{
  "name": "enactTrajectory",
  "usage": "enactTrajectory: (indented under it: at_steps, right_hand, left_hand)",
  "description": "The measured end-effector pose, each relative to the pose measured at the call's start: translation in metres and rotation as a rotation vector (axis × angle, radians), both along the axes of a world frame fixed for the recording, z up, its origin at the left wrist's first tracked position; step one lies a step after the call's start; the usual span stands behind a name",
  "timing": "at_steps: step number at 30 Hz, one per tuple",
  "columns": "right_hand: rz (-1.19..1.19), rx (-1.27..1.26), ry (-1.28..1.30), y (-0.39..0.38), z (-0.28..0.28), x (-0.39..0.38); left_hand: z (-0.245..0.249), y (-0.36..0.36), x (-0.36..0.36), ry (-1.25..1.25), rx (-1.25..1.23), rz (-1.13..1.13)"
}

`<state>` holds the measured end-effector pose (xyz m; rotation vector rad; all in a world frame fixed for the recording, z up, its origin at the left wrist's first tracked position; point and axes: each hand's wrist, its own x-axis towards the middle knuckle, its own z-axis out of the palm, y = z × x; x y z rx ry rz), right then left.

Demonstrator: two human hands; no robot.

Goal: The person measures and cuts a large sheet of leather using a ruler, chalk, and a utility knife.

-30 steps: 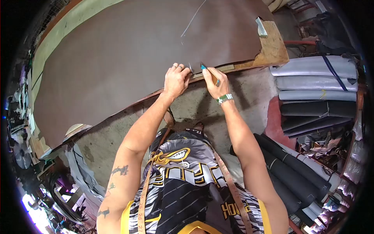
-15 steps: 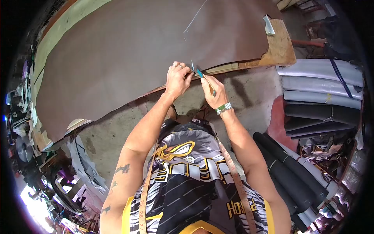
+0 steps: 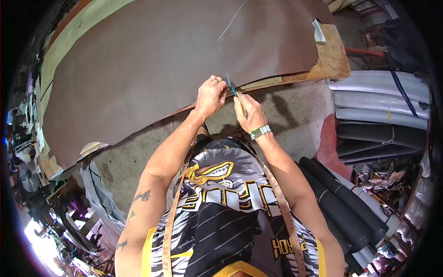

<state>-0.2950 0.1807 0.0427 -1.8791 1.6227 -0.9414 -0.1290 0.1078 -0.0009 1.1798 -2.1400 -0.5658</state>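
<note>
A large brown sheet [image 3: 138, 69], which looks like leather, lies over the table with its near edge along the table's front. My left hand [image 3: 211, 96] is closed at that near edge, its curled fingers gripping the sheet; the fingertips are partly hidden. In my right hand [image 3: 250, 111] is a slim knife [image 3: 234, 90] with a teal section and a wood-coloured handle. Its thin tip points away from me and meets the sheet just right of my left fingers. Beyond the tip, a pale line [image 3: 232, 21] runs across the sheet.
The bare wooden table corner [image 3: 332, 51] holds a small whitish piece [image 3: 318, 31]. Grey and black rolls [image 3: 378, 99] are stacked at right, with long black rolls [image 3: 346, 207] below them. A measuring tape [image 3: 167, 240] hangs round my neck. Pale cloth [image 3: 99, 191] hangs at left.
My right hand has shifted slightly left and turned, bringing the knife's tip up close beside my left fingers. My left hand stays nearly in place on the sheet's edge.
</note>
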Motion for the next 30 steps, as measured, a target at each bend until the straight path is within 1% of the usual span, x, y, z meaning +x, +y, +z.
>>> enactTrajectory:
  at_steps: [3, 5, 7, 9, 10, 11, 15, 16, 17, 21, 23, 25, 26, 29, 30]
  right_hand:
    - [-0.018, -0.007, 0.007, -0.007, -0.008, 0.004]
    - [-0.026, -0.005, -0.002, -0.008, -0.012, 0.003]
    - [-0.01, 0.018, -0.037, -0.005, -0.001, 0.002]
    - [-0.027, -0.029, -0.03, -0.012, -0.008, 0.005]
    - [-0.026, -0.03, -0.016, -0.015, -0.017, 0.007]
    - [-0.026, -0.037, 0.0, -0.017, -0.023, 0.009]
    - [-0.061, -0.095, -0.028, -0.022, -0.028, 0.012]
    - [-0.066, -0.184, -0.037, -0.025, -0.032, 0.014]
    - [-0.071, -0.192, -0.033, -0.026, -0.034, 0.014]
    - [-0.067, -0.195, -0.031, -0.029, -0.024, 0.014]
    - [-0.064, -0.193, -0.029, -0.026, -0.018, 0.011]
    - [-0.076, -0.157, -0.044, -0.021, -0.024, 0.01]
    - [-0.081, -0.148, -0.05, -0.019, -0.028, 0.011]
    - [-0.113, -0.14, -0.058, -0.016, -0.032, 0.015]
    - [-0.121, -0.133, -0.062, -0.015, -0.033, 0.017]
  left_hand:
    - [-0.001, -0.001, -0.001, -0.017, -0.029, -0.026]
    - [-0.002, -0.001, 0.001, 0.006, -0.006, -0.022]
    - [0.003, -0.002, 0.004, 0.028, 0.024, -0.011]
    - [0.005, -0.003, 0.003, 0.052, 0.061, 0.005]
    - [0.004, -0.004, 0.002, 0.071, 0.01, 0.021]
    - [0.005, -0.001, 0.004, 0.079, 0.016, 0.03]
    - [0.022, -0.009, 0.009, 0.099, 0.024, 0.051]
    - [0.022, -0.009, 0.009, 0.107, 0.019, 0.056]
    - [0.021, -0.009, 0.009, 0.117, 0.015, 0.058]
    - [0.031, -0.01, 0.012, 0.171, 0.029, 0.077]
    - [0.032, -0.009, 0.017, 0.158, 0.114, 0.077]
    - [0.025, -0.009, 0.02, 0.149, 0.187, 0.103]
    - [0.017, -0.01, 0.021, 0.09, 0.239, 0.11]
    - [0.021, -0.009, 0.015, 0.034, 0.039, 0.068]
    - [0.028, -0.009, 0.014, -0.113, 0.083, 0.03]
